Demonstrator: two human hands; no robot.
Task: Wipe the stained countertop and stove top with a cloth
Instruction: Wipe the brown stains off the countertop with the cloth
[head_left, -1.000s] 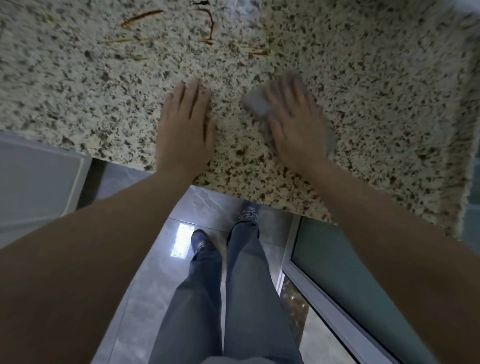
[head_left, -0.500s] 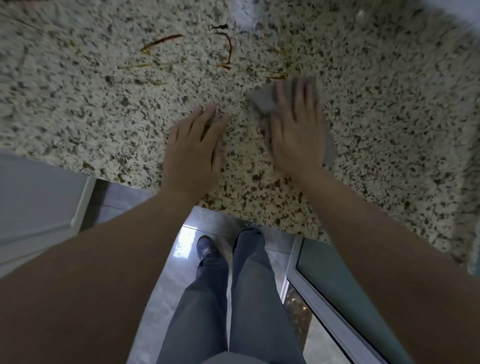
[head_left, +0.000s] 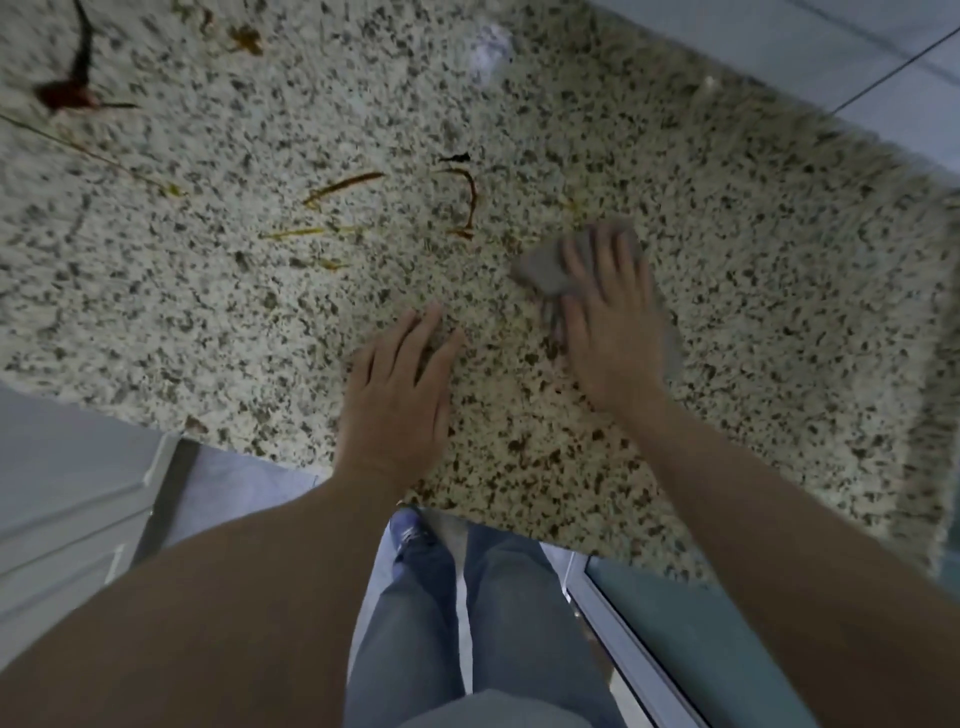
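A speckled granite countertop (head_left: 753, 291) fills the upper part of the view. My right hand (head_left: 608, 332) presses flat on a grey cloth (head_left: 543, 267), whose corner sticks out to the left of my fingers. My left hand (head_left: 397, 400) lies flat on the stone near the front edge, fingers apart, holding nothing. Orange-brown streaks (head_left: 343, 187) and a curved stain (head_left: 467, 202) mark the counter just beyond the cloth. A dark red blotch (head_left: 67, 93) sits at the far left. No stove top is in view.
A white crumpled bit (head_left: 491, 47) lies at the back of the counter, by the tiled wall (head_left: 857, 47). Below the front edge are white cabinet fronts (head_left: 67, 509), a glass panel (head_left: 701, 639), my legs and the glossy floor.
The view has tilted so more of the counter and the red blotch show. My right hand with the cloth stays just short of the stains; my left hand sits slightly nearer the edge.
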